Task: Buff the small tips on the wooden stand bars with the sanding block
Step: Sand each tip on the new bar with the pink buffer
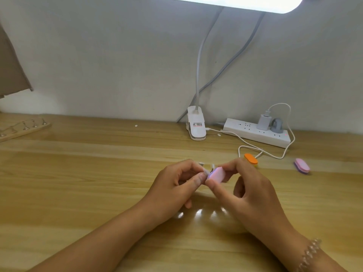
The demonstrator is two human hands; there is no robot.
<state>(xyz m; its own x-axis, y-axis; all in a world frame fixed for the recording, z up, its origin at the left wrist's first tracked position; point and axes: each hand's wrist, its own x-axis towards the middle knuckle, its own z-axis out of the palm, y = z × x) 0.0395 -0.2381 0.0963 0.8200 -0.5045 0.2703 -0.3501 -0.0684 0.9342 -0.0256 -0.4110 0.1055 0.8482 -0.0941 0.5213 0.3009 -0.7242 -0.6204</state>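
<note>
Over the middle of the wooden table (78, 173), my right hand (249, 193) pinches a small pink sanding block (217, 174) between thumb and fingers. My left hand (176, 185) pinches a small pale tip (206, 169) against the block's left end. The tip is mostly hidden by my fingers. A wooden stand bar (23, 130) carrying several small upright tips lies at the far left of the table.
An orange sanding block (251, 159) lies just behind my right hand, and a pink-and-purple one (302, 165) to the right. A white clip lamp base (196, 124), a power strip (257, 132) with a charger and a white cable (265, 152) sit at the back by the wall.
</note>
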